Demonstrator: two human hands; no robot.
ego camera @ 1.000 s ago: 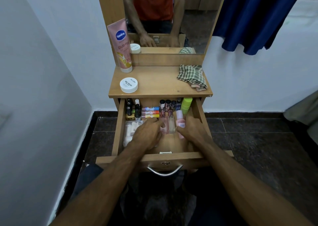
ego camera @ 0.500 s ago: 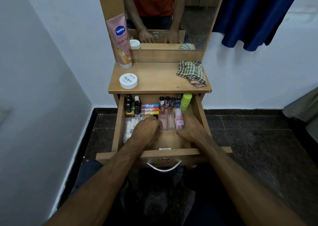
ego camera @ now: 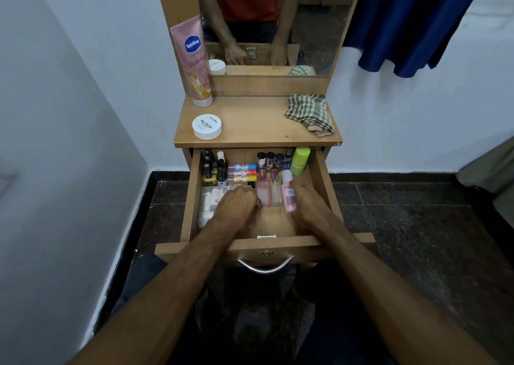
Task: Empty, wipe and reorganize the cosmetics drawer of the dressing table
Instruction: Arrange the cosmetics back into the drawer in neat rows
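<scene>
The wooden drawer (ego camera: 322,175) of the dressing table is pulled out, with cosmetics lined up along its back. My left hand (ego camera: 236,210) lies inside with curled fingers, between a clear packet of white items (ego camera: 208,203) and two clear pinkish bottles (ego camera: 269,195). My right hand (ego camera: 308,207) lies flat against the right side of a pink bottle (ego camera: 288,193) that rests on the drawer floor. Behind are nail polish bottles (ego camera: 269,159), a green bottle (ego camera: 300,160), coloured tubes (ego camera: 241,172) and dark small bottles (ego camera: 212,170).
On the tabletop (ego camera: 256,125) stand a pink Vaseline tube (ego camera: 194,64) and a white nail polish remover jar (ego camera: 207,126); a checked cloth (ego camera: 310,114) lies at the right. A mirror (ego camera: 311,25) rises behind. A blue curtain (ego camera: 411,16) hangs to the right, and a white wall stands close on the left.
My left hand pulled back from the clear bottles and curled up. My right hand laid the pink bottle down and slid to its right side.
</scene>
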